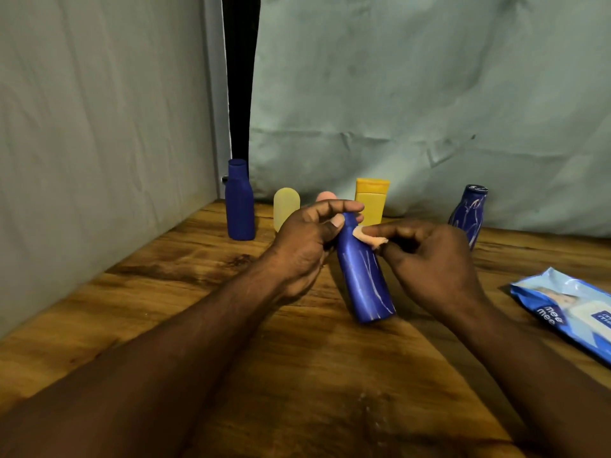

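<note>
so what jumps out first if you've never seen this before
The blue bottle, streaked with white, is held tilted at the centre: the left hand grips its neck while the right hand pinches a small pale wipe against its shoulder. At the right edge a blue wipes pack lies on the wooden table.

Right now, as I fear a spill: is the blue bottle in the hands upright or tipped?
Tipped: the blue bottle leans, neck in the left hand, base lower right; the right hand pinches a wipe to it.
</note>
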